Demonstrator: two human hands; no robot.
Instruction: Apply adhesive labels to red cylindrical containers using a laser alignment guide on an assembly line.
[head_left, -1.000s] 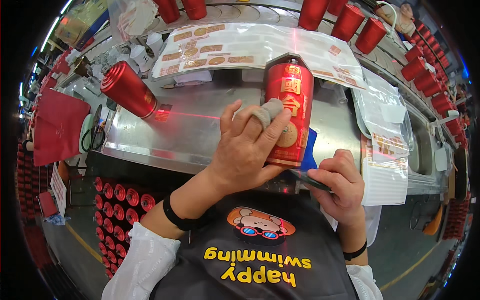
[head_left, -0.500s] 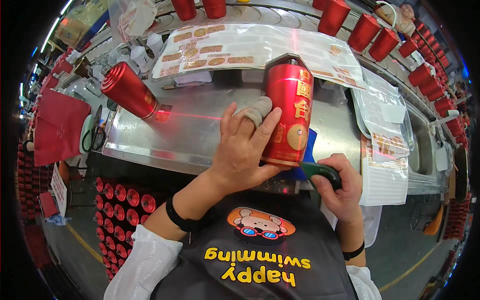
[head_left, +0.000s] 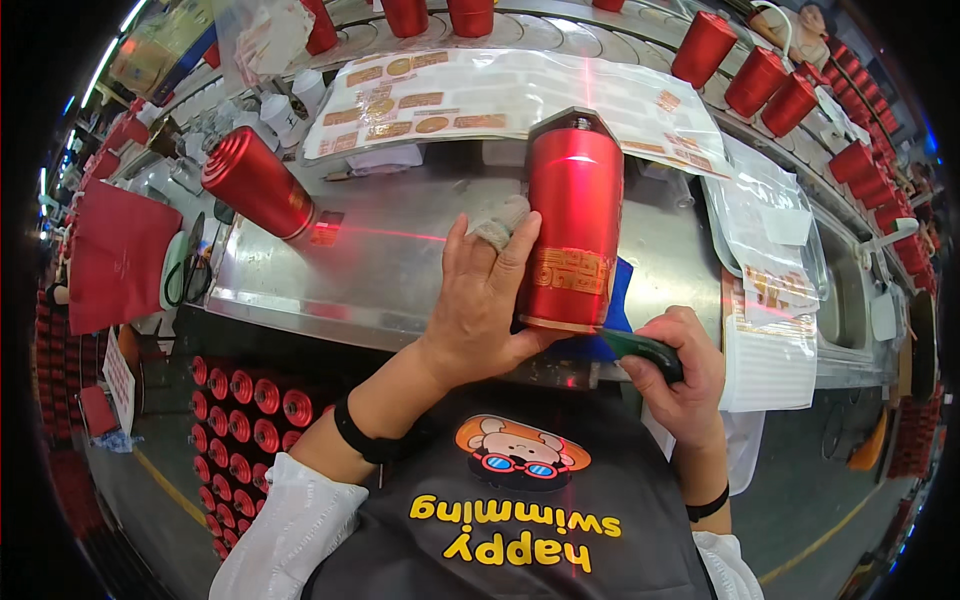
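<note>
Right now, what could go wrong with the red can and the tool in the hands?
1. The left hand grips the red can from one side only, low down; it may tip or slip.
2. The right hand holds a dark green tool at the can's bottom edge, close to the left fingers; a slip could hurt them or scratch the gold label.

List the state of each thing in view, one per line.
Red can: upright on the metal table, gold label facing the person.
Left hand: gripping the red can, cloth on one finger.
Right hand: closed on a dark green tool by the can's base.
Second can: lying tilted on its mount.
Label sheets: lying flat.
</note>
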